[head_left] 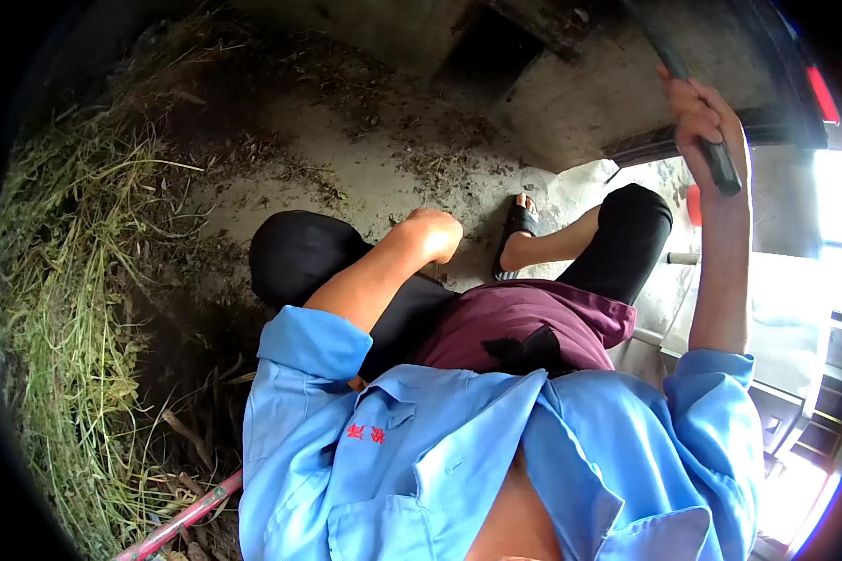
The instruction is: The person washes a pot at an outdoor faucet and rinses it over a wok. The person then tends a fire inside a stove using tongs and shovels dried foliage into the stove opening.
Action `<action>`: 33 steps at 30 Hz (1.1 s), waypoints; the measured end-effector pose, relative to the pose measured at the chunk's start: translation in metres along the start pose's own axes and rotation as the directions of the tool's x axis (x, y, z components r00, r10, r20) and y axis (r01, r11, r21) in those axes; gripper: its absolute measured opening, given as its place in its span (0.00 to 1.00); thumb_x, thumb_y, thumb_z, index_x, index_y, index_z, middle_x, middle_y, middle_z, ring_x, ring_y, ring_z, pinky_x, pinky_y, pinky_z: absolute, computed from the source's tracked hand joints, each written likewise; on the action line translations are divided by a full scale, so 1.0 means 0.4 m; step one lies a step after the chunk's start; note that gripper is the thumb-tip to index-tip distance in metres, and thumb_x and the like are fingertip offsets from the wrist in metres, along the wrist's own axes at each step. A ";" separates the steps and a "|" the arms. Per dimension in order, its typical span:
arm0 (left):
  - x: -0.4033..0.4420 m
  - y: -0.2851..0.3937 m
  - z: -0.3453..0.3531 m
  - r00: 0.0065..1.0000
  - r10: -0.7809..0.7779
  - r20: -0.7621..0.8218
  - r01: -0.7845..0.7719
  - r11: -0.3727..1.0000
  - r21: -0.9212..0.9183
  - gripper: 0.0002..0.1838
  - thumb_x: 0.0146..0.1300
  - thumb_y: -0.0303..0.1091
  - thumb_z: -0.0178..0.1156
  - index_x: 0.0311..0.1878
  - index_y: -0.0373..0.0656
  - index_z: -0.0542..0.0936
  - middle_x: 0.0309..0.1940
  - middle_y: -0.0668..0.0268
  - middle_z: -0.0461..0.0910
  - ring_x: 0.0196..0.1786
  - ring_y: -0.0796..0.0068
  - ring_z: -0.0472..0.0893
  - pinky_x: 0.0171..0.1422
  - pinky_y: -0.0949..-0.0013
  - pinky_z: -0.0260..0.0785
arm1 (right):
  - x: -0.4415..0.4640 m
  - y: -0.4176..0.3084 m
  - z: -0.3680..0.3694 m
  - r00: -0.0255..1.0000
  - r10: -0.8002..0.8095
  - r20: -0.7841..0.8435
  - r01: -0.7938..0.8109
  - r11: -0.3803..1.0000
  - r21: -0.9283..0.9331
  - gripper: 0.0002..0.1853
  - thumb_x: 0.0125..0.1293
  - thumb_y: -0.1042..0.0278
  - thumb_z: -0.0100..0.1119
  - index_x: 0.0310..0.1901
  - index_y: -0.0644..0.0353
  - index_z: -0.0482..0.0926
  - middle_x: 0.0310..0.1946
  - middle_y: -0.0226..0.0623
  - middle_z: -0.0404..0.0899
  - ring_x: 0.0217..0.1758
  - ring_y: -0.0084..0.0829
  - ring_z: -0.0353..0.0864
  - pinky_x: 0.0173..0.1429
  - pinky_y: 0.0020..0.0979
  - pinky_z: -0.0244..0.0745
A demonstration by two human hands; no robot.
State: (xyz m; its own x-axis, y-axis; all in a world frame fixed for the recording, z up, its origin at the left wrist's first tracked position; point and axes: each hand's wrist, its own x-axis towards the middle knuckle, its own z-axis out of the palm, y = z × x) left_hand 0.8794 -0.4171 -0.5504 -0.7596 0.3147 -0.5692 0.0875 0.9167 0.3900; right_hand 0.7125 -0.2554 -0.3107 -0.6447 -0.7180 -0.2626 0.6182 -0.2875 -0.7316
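Observation:
My left hand is curled closed near my left knee, over the floor, and its fingers face away, so anything inside is hidden. Raised at the upper right, my right hand grips a dark bar. One end of this bar sticks out below the fist; the rest runs up toward the top edge, beside a dark-edged panel.
Green and dried stalks are heaped along the left side. Plant scraps lie on the concrete floor. A reddish pole crosses the lower left. My sandalled foot is on the floor. Light metal structures stand at the right.

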 end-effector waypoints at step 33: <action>-0.039 0.031 0.068 0.991 0.055 0.123 -0.055 0.998 -0.005 0.09 0.44 0.31 0.53 0.28 0.39 0.79 0.29 0.56 0.78 0.35 0.60 0.78 0.38 0.62 0.70 | -0.376 0.112 -0.191 0.574 0.589 -0.569 -0.813 0.324 -0.484 0.15 0.55 0.70 0.49 0.44 0.67 0.67 0.16 0.28 0.64 0.11 0.15 0.62 0.13 0.17 0.59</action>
State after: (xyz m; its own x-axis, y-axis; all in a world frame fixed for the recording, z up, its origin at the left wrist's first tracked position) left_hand 0.9099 -0.4041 -0.5563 -0.6687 0.3927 -0.6313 0.1260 0.8967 0.4243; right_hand 0.8030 -0.1119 -0.3521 -0.2619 -0.2206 -0.9396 0.5064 0.7973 -0.3283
